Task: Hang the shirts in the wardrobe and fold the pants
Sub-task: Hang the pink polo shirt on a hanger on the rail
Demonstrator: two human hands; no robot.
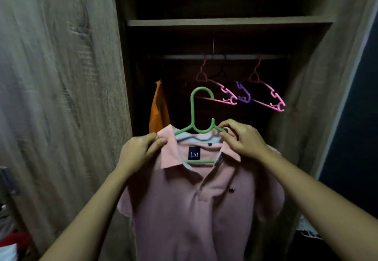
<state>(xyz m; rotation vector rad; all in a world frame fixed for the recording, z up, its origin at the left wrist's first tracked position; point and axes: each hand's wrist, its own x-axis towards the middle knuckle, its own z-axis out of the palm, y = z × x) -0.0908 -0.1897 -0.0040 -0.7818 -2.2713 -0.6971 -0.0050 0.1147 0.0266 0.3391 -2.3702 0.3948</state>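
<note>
A pink polo shirt (196, 203) hangs on a green plastic hanger (197, 117) that I hold up in front of the open wardrobe. My left hand (141, 150) pinches the left side of the collar. On the right side of the collar, my right hand (243, 140) grips the fabric together with the hanger's right shoulder. The hanger's hook points up, below the rail (221, 57) and apart from it. A dark label reading "Ltd" shows inside the neck.
An orange shirt (158, 109) hangs at the rail's left end. Two empty pink hangers (216, 88) (268, 94) and a purple one (243, 93) hang on the rail. A shelf (229, 22) sits above. Wooden doors flank both sides; clothes lie at lower left.
</note>
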